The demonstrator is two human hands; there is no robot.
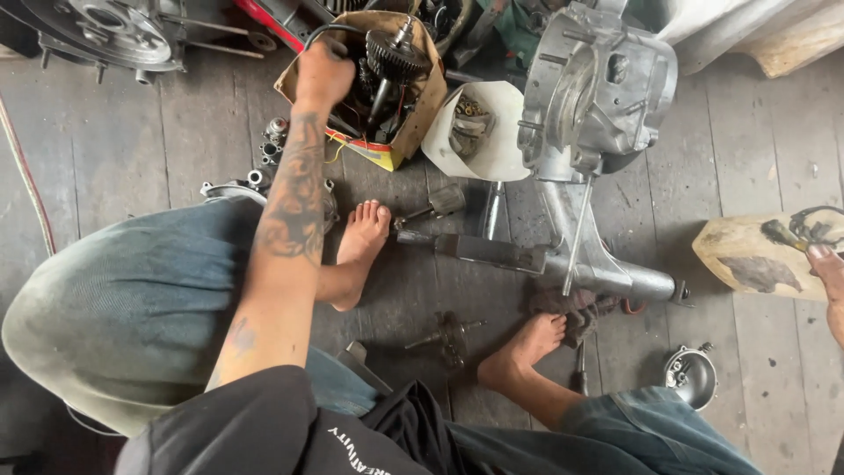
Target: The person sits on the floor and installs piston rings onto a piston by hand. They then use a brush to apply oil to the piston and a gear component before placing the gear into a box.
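The left hand (pixel 323 75) is reached into the cardboard box (pixel 420 97) of gear shafts (pixel 393 62), fingers curled round something unseen; parts are best lifted slowly. Right hand (pixel 828 273): fingers can't be told.

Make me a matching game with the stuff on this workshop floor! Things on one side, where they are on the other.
Things:
1. left hand
2. right hand
3. gear shaft
4. engine casing

Places:
A. standing up inside the cardboard box
B. at the right edge of the view, on a stained yellowish sheet
C. reaching into the cardboard box, beside the gears
D. on the wooden floor, right of the white bag

Pairs: 1-C, 2-B, 3-A, 4-D
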